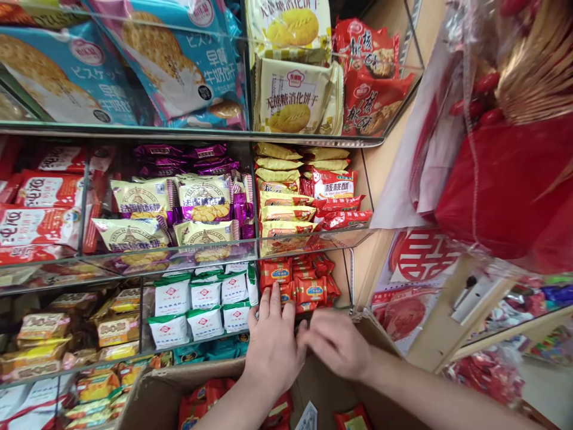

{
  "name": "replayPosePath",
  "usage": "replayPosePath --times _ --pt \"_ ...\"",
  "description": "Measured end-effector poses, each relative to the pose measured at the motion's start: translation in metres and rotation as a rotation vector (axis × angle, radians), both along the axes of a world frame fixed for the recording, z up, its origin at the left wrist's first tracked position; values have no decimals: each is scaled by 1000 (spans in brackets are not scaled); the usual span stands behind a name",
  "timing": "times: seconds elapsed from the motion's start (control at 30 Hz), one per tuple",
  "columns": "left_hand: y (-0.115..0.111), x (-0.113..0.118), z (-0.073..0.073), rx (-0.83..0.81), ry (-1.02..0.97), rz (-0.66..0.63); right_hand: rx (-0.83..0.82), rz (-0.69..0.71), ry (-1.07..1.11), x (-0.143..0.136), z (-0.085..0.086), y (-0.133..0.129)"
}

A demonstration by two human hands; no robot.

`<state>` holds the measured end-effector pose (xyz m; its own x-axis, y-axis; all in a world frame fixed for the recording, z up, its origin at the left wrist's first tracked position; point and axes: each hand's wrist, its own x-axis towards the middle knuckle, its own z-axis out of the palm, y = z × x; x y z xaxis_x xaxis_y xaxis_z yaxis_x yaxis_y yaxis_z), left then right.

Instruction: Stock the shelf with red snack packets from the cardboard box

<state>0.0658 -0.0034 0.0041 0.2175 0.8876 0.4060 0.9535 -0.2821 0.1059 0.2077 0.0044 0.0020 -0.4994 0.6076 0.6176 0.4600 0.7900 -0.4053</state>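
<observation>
Leftmost first: wall of the cardboard box (154, 397), below and left of the left fingers. Green-topped white packets (170, 297) stacked just left of those fingers; a sideways nudge from the thumb might tip the nearest column. Under the left wrist, loose red packets (203, 397) in the box; a dropped one would probably land among them, harmless.

Left hand (273, 340): fingers straight, spread a little, grasping nothing visible, tips over the front of the red shelf packets (311, 291). Contact looks likely; can't be sure. Those packets sit ahead of and right of the fingertips, piled unevenly in their bay. Main risk, as I judge it: slick wrappers, uneven pile, so a hard push could send one sliding out past the fingers.

Right hand (338, 343): fingers curled, blurred, close by the left hand; cannot tell whether anything is inside. Crowding could make the hands knock each other. Beyond the right fingers, wooden side panel (363, 276); little room, knuckles might scrape.
</observation>
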Motion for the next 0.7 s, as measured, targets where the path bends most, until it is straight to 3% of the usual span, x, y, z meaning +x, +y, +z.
replayPosePath --times 0.07,0.13,0.23,0.37,0.5,0.6,0.7 --pt "1 0 0 18 1 19 23 113 -148 2 -14 -15" --pt "2 1 0 30 5 39 63 121 -195 1 -21 -19" --pt "2 -1 0 -13 15 42 78 51 -116 0 -12 -12" --pt "1 -1 0 -15 7 35 -7 -157 103 -3 14 15" --pt "1 1 -1 27 -1 46 -112 -384 205 -15 21 53" --pt "1 1 -1 29 2 48 -266 -385 262 -27 19 76" --pt "2 1 -1 22 7 51 -283 -369 282 -36 19 88"
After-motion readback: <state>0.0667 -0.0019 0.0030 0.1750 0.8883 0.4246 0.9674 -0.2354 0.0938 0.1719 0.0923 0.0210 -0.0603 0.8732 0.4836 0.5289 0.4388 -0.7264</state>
